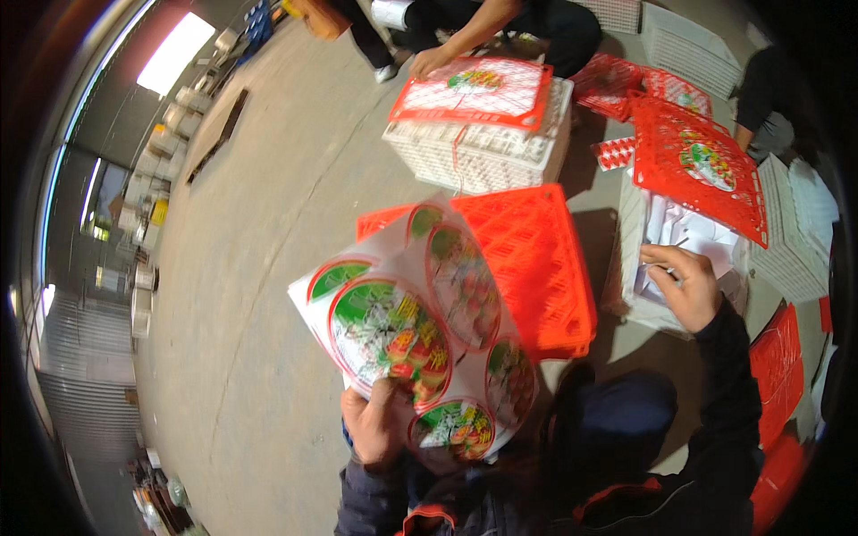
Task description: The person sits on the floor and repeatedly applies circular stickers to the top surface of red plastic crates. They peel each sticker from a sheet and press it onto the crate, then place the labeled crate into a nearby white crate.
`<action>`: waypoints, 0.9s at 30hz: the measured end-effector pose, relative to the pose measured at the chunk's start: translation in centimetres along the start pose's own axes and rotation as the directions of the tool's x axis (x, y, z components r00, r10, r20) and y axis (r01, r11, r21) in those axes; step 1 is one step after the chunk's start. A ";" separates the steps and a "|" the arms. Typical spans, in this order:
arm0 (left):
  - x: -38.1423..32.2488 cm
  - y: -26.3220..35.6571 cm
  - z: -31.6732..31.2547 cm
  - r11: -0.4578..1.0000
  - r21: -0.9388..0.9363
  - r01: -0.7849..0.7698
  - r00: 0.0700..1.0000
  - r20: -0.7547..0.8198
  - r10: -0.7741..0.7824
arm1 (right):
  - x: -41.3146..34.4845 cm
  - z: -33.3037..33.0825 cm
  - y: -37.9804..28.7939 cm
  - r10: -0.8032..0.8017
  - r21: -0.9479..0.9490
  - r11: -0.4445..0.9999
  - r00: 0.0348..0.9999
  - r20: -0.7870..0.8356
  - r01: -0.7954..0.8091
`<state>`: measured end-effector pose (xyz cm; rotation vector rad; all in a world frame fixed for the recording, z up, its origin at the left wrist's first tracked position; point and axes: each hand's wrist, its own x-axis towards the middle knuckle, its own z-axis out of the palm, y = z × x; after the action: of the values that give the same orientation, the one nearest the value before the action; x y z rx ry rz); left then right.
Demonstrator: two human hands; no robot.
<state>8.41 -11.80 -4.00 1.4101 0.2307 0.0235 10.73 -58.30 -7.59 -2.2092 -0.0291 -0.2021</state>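
My left hand [373,421] grips printed label sheets [389,328] by their lower edge. Oval green, red and yellow fruit pictures with writing cover the sheets, and one sheet looks half see-through and blurred. Behind them, partly hidden, lies a stack of red plastic lattice lids [536,268]. My right hand [687,285] hovers above a white crate [633,295] that holds crumpled white backing paper [704,238]. Its fingers are bent and apart, with nothing visible between them. A red lattice lid [670,151] bearing an oval label leans over the crate's far side.
Ahead, another person's hand [432,61] rests at a labelled red lid [503,100] on a stack of white plastic crates [469,151]. More white crates [781,234] and red lids [777,362] stand to the right. A concrete floor [268,234] spreads leftward.
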 end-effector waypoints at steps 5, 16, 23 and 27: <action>-1.9 0.3 -0.9 0.988 -0.059 -0.143 0.975 0.164 0.151 | -1.0 10.2 -15.6 -0.525 0.190 0.843 0.848 0.077 0.504; -6.8 0.8 -7.8 0.970 -0.190 -0.149 0.954 0.229 0.192 | -5.6 22.0 -25.4 -0.611 0.207 0.787 0.780 0.134 0.581; -5.9 -0.4 -9.7 0.858 -0.513 -0.024 0.978 0.166 0.127 | -6.3 24.7 -26.2 -0.624 0.248 0.760 0.781 0.022 0.601; -5.5 -1.3 -10.2 0.854 -0.518 -0.041 0.992 0.080 0.096 | -6.4 25.4 -27.1 -0.652 0.058 0.758 0.751 0.102 0.650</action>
<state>1.06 -2.95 -5.92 0.8760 0.0767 0.0666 5.36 -21.42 -2.15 -2.1050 -0.8819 -0.4546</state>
